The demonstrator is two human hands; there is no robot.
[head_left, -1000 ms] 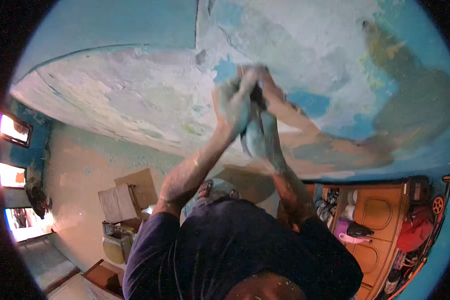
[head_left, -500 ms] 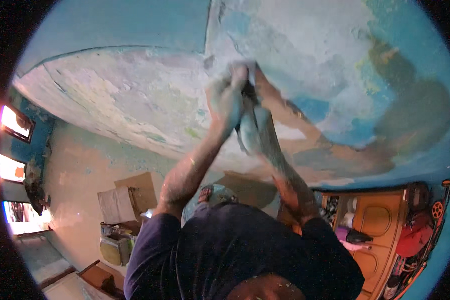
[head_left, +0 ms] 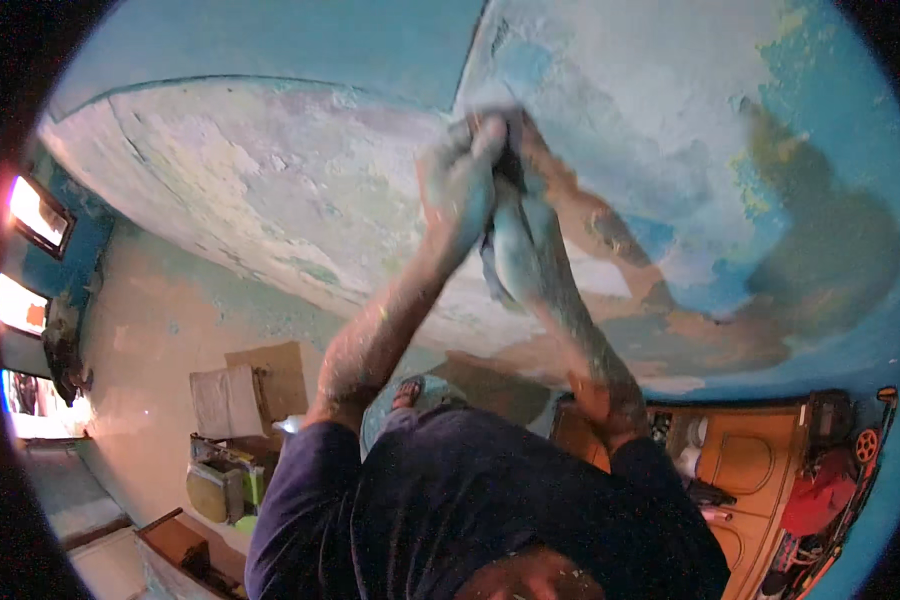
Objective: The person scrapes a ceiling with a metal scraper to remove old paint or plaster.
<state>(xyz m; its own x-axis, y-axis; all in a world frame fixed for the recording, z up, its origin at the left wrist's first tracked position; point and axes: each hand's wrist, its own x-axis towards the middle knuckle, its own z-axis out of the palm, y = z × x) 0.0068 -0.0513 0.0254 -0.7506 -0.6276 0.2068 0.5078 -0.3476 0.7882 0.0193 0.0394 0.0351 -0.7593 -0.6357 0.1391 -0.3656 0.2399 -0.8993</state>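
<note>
Left hand: Your left hand (head_left: 457,185) is raised in front of you against the wall, fingers curled closed around a dark tool (head_left: 511,158), thumb uppermost along it.
Right hand: Your right hand (head_left: 525,240) sits just below and to the right, touching the left; its fingers merge with the tool in blur, so I cannot tell how tightly they are closed.
Dark tool: It stands roughly upright between your hands, its upper end at the wall; most of it is hidden, and its exact kind is unclear. A grey strip (head_left: 497,278) hangs beside your right hand.
Wall: The wall (head_left: 640,110) is patchy white, lilac and blue, rough and flaking, with smooth blue paint at upper left bordered by a dark line.
Shadow: A broad shadow (head_left: 830,250) falls on the wall to your right.
Arms: Both forearms, speckled with pale dust, reach up from a dark shirt (head_left: 490,480).
Floor: Below left, a cardboard sheet (head_left: 280,375) lies on the pale floor (head_left: 160,350); a sandalled foot (head_left: 407,393) shows beneath you.
Right side: An orange-brown wooden cabinet (head_left: 755,455) stands near a red bag (head_left: 818,495).
Left side: Bright window openings (head_left: 38,213) line the edge.
</note>
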